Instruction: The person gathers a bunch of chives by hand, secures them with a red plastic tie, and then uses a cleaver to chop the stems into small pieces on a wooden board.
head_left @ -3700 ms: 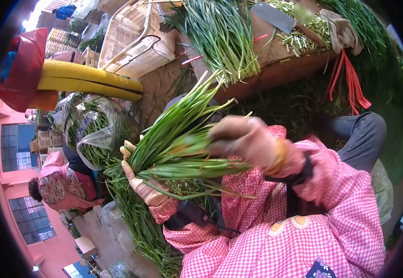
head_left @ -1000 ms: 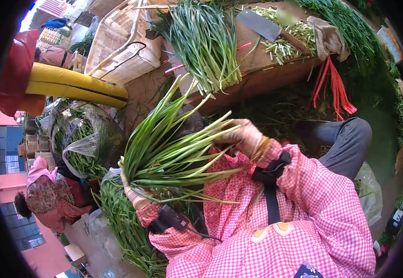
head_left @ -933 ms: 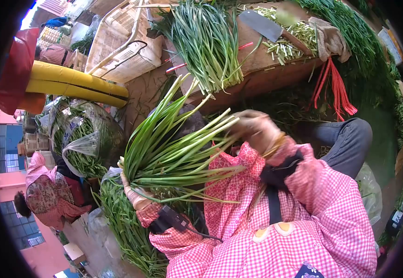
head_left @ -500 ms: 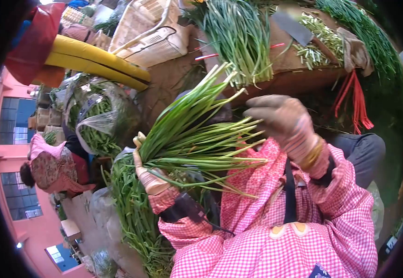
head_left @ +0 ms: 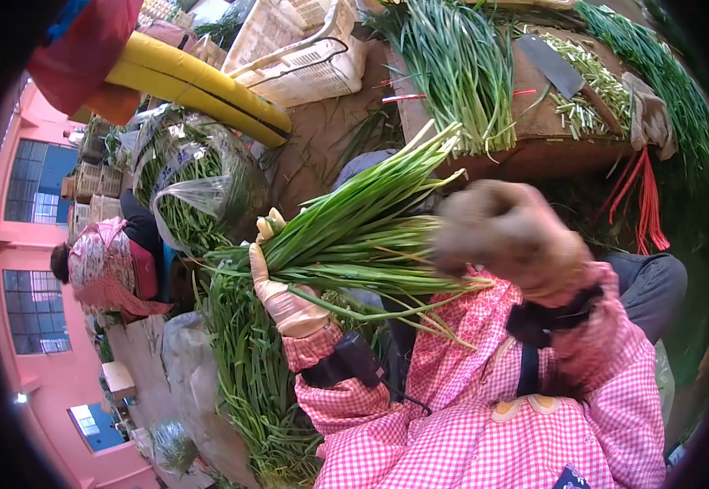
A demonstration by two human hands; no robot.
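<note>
My left hand (head_left: 281,297), in a pale glove, is wrapped around a bunch of garlic chives (head_left: 346,236) by its leafy end. The pale stalk ends fan out to the right. My right hand (head_left: 509,236), in a dirt-stained glove, is blurred by motion right at the stalk ends, overlapping some of them. Its fingers look curled, but what they do is smeared. Below my left hand hangs a large heap of green leaves (head_left: 244,367).
Ahead, a wooden board (head_left: 537,114) bears a laid bundle of chives (head_left: 460,73), a cleaver (head_left: 551,65) and cut stalk pieces (head_left: 594,73). Red ties (head_left: 647,204) hang at its right. A white plastic basket (head_left: 313,69), a yellow padded bar (head_left: 199,85) and another person (head_left: 110,265) are leftward.
My right hand has come down and in, from beside the stalk ends to over them. My left hand keeps its grip on the bunch. The whole view has shifted slightly.
</note>
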